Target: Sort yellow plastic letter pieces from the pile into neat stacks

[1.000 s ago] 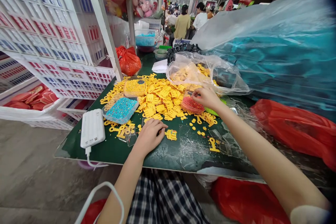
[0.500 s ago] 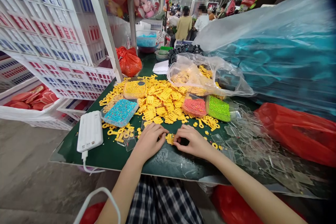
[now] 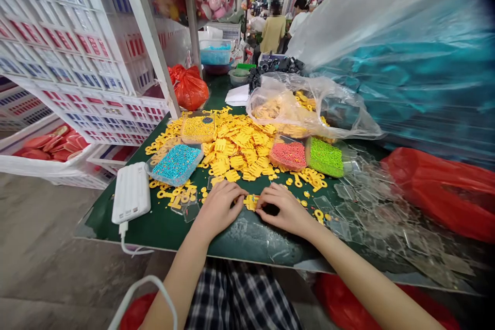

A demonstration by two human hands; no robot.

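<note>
My left hand (image 3: pixel 219 207) and my right hand (image 3: pixel 283 208) meet over a small yellow plastic piece (image 3: pixel 251 202) lying on the green table (image 3: pixel 162 227). Both hands have their fingers curled and pinched at that piece from either side. Behind them spreads a heap of yellow plastic pieces (image 3: pixel 235 147). Trays of small beads stand around the heap: blue (image 3: pixel 178 162), yellow (image 3: pixel 198 128), red (image 3: pixel 287 155) and green (image 3: pixel 325 157).
A white power bank (image 3: pixel 132 193) with a cable lies at the table's left. Clear plastic covers (image 3: pixel 371 216) are strewn to the right, beside red bags (image 3: pixel 441 185). A clear bag of yellow pieces (image 3: pixel 305 108) sits behind. White crates (image 3: pixel 77 51) stand left; people work far back.
My right hand came back from the red bead tray to the yellow piece in front of me, and now pinches it together with my left hand. The view shifted slightly.
</note>
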